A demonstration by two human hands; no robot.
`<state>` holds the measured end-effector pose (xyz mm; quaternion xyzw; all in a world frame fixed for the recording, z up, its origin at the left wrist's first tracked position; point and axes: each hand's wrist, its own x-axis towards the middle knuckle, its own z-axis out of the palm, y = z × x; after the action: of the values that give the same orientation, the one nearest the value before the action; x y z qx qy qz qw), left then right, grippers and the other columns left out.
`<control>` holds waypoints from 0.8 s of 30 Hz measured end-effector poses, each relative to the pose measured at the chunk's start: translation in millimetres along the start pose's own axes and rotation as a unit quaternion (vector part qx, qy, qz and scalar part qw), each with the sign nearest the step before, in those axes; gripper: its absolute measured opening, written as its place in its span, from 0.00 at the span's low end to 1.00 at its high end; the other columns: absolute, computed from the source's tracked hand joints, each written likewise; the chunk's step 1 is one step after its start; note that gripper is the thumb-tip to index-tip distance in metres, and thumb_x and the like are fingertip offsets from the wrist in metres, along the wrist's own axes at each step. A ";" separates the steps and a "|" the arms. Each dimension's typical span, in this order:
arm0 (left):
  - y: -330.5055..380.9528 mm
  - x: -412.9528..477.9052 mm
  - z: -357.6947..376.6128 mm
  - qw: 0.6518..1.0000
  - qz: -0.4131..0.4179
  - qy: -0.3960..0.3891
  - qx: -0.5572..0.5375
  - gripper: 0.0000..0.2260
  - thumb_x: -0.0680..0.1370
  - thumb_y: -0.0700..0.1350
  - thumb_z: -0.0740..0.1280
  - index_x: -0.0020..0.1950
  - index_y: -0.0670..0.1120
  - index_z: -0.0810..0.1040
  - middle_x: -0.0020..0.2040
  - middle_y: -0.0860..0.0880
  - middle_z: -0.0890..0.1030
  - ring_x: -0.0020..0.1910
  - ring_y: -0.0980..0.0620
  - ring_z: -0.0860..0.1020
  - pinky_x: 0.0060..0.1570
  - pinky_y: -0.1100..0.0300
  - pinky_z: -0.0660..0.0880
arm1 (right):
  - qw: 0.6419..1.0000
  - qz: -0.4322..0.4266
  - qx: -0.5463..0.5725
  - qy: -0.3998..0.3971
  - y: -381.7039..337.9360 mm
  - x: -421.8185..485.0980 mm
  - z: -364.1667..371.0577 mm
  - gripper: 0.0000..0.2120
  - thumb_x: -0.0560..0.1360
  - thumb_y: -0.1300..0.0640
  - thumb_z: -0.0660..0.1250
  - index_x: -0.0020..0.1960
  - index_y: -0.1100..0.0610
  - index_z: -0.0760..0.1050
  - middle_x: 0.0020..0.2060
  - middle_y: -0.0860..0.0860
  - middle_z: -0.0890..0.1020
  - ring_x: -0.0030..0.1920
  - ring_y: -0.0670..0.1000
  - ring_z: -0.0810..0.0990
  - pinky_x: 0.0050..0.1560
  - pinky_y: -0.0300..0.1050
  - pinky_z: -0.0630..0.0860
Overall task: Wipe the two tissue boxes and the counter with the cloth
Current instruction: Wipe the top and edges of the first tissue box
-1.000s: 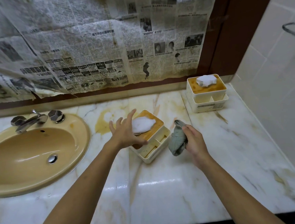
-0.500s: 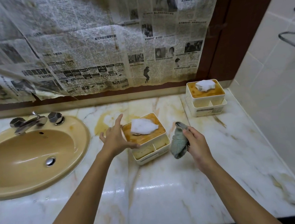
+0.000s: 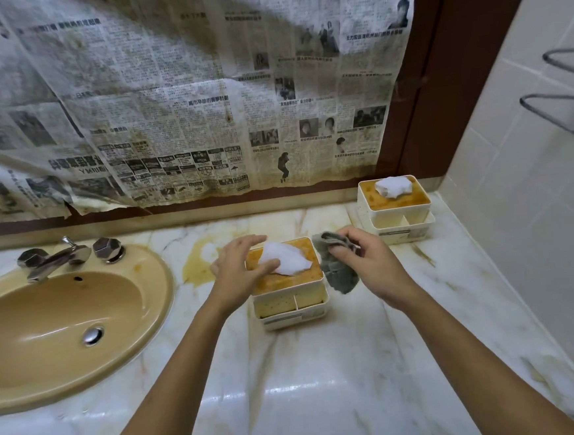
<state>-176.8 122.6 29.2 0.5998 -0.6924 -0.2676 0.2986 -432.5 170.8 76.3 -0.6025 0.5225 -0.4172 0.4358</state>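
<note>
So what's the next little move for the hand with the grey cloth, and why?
Probably press the cloth onto the near tissue box and wipe: the left hand rests on its top, and the right hand holds the cloth bunched beside its right edge.

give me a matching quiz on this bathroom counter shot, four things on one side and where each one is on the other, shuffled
Things
1. cloth
2. near tissue box
3. far tissue box
4. faucet

Places
a. back right corner of the counter
b. gripped in the right hand
c. at the back rim of the sink
d. under the left hand, which rests on its top

Pairs: 1-b, 2-d, 3-a, 4-c
</note>
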 end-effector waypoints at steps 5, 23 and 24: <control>43.3 -4.4 -9.3 0.983 0.058 -0.078 -0.156 0.23 0.74 0.59 0.72 0.69 0.63 0.72 0.68 0.65 0.73 0.70 0.65 0.67 0.70 0.53 0.66 | 0.990 -0.103 -0.092 -0.006 -38.7 15.4 -10.8 0.06 0.79 0.57 0.67 0.54 0.51 0.80 0.54 0.44 0.80 0.56 0.41 0.77 0.59 0.38 0.72; 51.3 -12.7 -22.6 0.867 -0.110 -0.239 -0.424 0.21 0.74 0.33 0.73 0.65 0.40 0.73 0.59 0.40 0.82 0.58 0.42 0.82 0.51 0.52 0.82 | 0.978 0.148 0.144 0.005 -20.2 7.1 13.4 0.13 0.85 0.51 0.56 0.61 0.58 0.73 0.53 0.55 0.81 0.50 0.56 0.83 0.51 0.61 0.79; 50.8 -12.6 -21.9 0.866 -0.125 -0.232 -0.425 0.20 0.74 0.32 0.72 0.64 0.40 0.74 0.58 0.40 0.83 0.56 0.44 0.83 0.49 0.55 0.82 | 0.970 0.163 0.178 0.009 -18.2 7.9 12.8 0.13 0.85 0.52 0.56 0.61 0.58 0.74 0.54 0.56 0.80 0.51 0.58 0.83 0.53 0.62 0.79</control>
<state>-193.5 141.8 79.9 0.4176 -0.4801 -0.7022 0.3193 -414.5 165.4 90.7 -0.4182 0.5348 -0.4324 0.5934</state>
